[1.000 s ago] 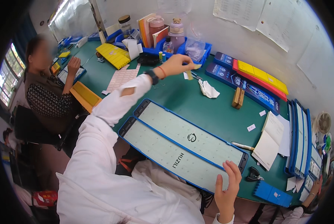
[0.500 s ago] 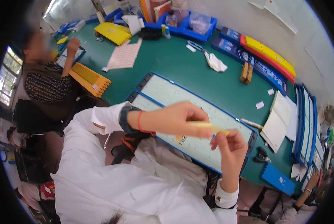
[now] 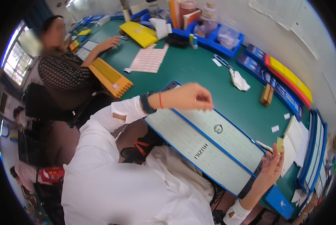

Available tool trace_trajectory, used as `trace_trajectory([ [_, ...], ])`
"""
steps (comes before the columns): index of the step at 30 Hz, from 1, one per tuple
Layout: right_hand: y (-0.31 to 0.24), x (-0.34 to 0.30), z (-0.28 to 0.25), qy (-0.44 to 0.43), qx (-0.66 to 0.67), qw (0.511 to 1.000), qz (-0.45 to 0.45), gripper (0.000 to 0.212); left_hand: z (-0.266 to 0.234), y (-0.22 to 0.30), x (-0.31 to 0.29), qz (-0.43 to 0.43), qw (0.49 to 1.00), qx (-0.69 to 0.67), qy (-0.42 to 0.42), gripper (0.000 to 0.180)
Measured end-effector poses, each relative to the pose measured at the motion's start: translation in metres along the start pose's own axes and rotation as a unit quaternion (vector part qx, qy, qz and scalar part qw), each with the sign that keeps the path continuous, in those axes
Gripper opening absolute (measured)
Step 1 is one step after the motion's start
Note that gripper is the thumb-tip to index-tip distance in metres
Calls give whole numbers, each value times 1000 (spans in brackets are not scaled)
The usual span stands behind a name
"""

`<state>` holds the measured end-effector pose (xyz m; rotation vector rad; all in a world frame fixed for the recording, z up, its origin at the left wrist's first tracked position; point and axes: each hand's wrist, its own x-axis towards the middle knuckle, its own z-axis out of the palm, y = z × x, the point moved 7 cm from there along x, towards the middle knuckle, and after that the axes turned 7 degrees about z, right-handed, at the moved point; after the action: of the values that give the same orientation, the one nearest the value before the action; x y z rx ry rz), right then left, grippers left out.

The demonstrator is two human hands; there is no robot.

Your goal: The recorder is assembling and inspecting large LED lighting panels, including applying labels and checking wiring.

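At centre frame, the left hand (image 3: 188, 96) hovers with fingertips pinched together over a long pale perforated board (image 3: 209, 144) edged in blue; whatever it pinches is too small to make out. At lower right, the right hand (image 3: 271, 168) pinches a small yellowish tag (image 3: 280, 145) beside the board's end. The board's near edge overhangs the green worktop (image 3: 198, 69). Blue bins (image 3: 220, 37) at the top hold bottles and a clear bag.
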<state>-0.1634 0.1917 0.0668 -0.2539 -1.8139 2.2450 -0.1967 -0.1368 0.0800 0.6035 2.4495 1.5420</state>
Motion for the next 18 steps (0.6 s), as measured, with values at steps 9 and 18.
trace_trajectory([
  [9,20,-12,5,-98,-188,977,23,44,-233,-162,-40,-204,810,485,258,46],
  [18,13,-30,-4,-80,-188,979,24,44,-246,-178,-17,-361,761,529,100,52],
])
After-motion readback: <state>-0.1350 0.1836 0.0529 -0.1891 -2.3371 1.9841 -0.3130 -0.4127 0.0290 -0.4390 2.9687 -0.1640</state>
